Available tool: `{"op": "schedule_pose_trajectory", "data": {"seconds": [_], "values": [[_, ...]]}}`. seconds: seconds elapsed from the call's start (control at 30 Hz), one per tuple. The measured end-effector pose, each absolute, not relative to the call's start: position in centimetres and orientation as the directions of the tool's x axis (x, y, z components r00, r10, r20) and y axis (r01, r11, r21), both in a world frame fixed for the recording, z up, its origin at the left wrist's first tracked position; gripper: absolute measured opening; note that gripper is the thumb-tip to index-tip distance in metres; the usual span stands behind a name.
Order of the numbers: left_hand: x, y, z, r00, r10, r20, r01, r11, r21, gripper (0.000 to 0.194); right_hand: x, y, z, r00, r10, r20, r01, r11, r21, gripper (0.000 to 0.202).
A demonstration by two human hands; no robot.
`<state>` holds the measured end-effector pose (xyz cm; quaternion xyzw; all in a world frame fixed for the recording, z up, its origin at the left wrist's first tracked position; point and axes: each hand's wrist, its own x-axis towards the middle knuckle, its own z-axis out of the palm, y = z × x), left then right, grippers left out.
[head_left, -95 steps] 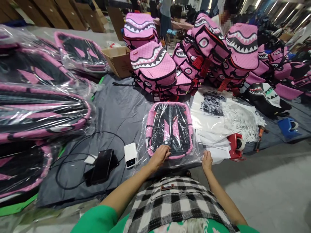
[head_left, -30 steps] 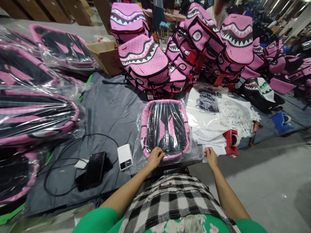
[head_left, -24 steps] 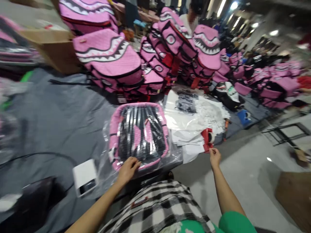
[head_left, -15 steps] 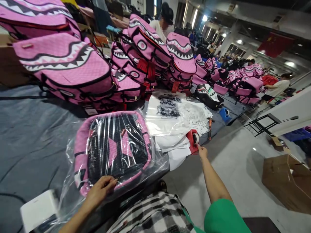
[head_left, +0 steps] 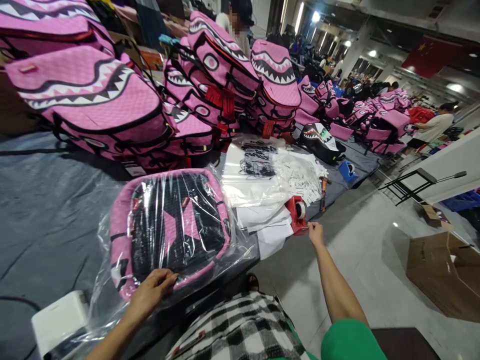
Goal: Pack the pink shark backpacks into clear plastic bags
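A pink and black backpack (head_left: 170, 227) lies flat inside a clear plastic bag (head_left: 240, 250), its back panel and straps facing up. At the bag's near edge, my left hand (head_left: 154, 287) is closed, thumb and fingers pinching the plastic. My right hand (head_left: 315, 234) is closed in a pinch just right of a red tape dispenser (head_left: 299, 217) at the table edge. A short strip of tape (head_left: 305, 228) runs from the dispenser to those fingertips. White paper sheets (head_left: 272, 235) lie between bag and dispenser.
Pink shark-mouth backpacks (head_left: 101, 100) are piled along the back. Plastic bags (head_left: 255, 175), a black pouch (head_left: 322, 144), a blue tape dispenser (head_left: 348, 171) and a white device (head_left: 60, 325) share the table (head_left: 33, 215). A cardboard box (head_left: 442, 275) stands on the floor at right; people work farther back.
My right hand has moved slightly right, away from the red tape dispenser, with the tape end between its fingers. My left hand stays on the bag's edge. The view has shifted a little.
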<state>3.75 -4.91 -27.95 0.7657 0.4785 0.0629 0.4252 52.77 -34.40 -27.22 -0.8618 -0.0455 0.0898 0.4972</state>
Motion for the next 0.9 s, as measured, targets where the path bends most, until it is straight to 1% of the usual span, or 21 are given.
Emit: {"op": "schedule_pose_trajectory", "data": {"seconds": [0.1, 0.17, 0.2, 0.27, 0.33, 0.4, 0.47, 0.5, 0.53, 0.57, 0.6, 0.63, 0.67, 0.7, 0.73, 0.9], "values": [[3.8, -4.8, -28.0, 0.534, 0.779, -0.328, 0.681, -0.167, 0.713, 0.049, 50.2, -35.6, -27.4, 0.972, 0.154, -0.175, -0.096, -0.419, -0.903, 0.028], [4.0, -4.7, -27.7, 0.529, 0.785, -0.324, 0.678, -0.162, 0.717, 0.047, 47.9, -35.1, -27.7, 0.953, 0.191, -0.234, -0.156, -0.354, -0.922, 0.03], [4.1, -4.8, -27.3, 0.535, 0.785, -0.313, 0.67, -0.17, 0.722, 0.046, 46.7, -34.4, -27.9, 0.937, 0.232, -0.261, -0.18, -0.32, -0.93, 0.032], [4.4, -5.0, -26.5, 0.561, 0.779, -0.279, 0.646, -0.203, 0.736, 0.043, 44.1, -32.0, -27.8, 0.882, 0.362, -0.302, -0.216, -0.261, -0.941, 0.036], [4.7, -5.5, -25.8, 0.577, 0.778, -0.249, 0.626, -0.226, 0.746, 0.039, 41.1, -29.0, -27.3, 0.779, 0.534, -0.329, -0.244, -0.226, -0.943, 0.041], [5.1, -5.9, -25.6, 0.554, 0.798, -0.237, 0.623, -0.209, 0.753, 0.033, 38.0, -25.9, -26.1, 0.622, 0.705, -0.341, -0.267, -0.218, -0.939, 0.042], [5.3, -6.0, -25.9, 0.517, 0.825, -0.229, 0.625, -0.182, 0.759, 0.027, 35.4, -22.8, -24.3, 0.433, 0.833, -0.343, -0.282, -0.236, -0.93, 0.041], [5.4, -5.9, -26.3, 0.502, 0.836, -0.224, 0.626, -0.172, 0.761, 0.024, 34.4, -21.1, -23.3, 0.317, 0.891, -0.325, -0.241, -0.256, -0.936, 0.04], [5.5, -5.8, -26.6, 0.491, 0.843, -0.22, 0.626, -0.165, 0.762, 0.021, 33.5, -19.4, -22.2, 0.19, 0.938, -0.29, -0.143, -0.266, -0.953, 0.039], [5.5, -5.7, -27.0, 0.483, 0.849, -0.215, 0.624, -0.161, 0.764, 0.02, 32.6, -17.6, -21.3, 0.047, 0.967, -0.249, 0.027, -0.25, -0.968, 0.037], [5.5, -5.7, -27.3, 0.478, 0.853, -0.21, 0.622, -0.16, 0.767, 0.02, 31.8, -15.8, -20.4, -0.097, 0.97, -0.221, 0.237, -0.194, -0.952, 0.034], [5.6, -5.7, -27.5, 0.476, 0.855, -0.204, 0.619, -0.161, 0.769, 0.02, 31.0, -14.1, -19.8, -0.218, 0.952, -0.217, 0.436, -0.105, -0.894, 0.031], [5.6, -5.8, -27.7, 0.476, 0.857, -0.198, 0.616, -0.164, 0.771, 0.02, 30.2, -12.5, -19.4, -0.296, 0.926, -0.234, 0.586, -0.017, -0.81, 0.028], [5.7, -5.8, -27.8, 0.476, 0.858, -0.191, 0.613, -0.168, 0.772, 0.019, 29.4, -11.1, -19.2, -0.328, 0.909, -0.257, 0.68, 0.038, -0.732, 0.025], [5.7, -5.9, -27.9, 0.479, 0.859, -0.184, 0.61, -0.174, 0.773, 0.018, 28.6, -10.0, -19.3, -0.333, 0.901, -0.279, 0.735, 0.063, -0.675, 0.024], [5.8, -5.9, -27.9, 0.493, 0.854, -0.168, 0.604, -0.197, 0.772, 0.018, 27.8, -7.8, -21.1, -0.223, 0.922, -0.317, 0.849, 0.024, -0.528, 0.027]]}}
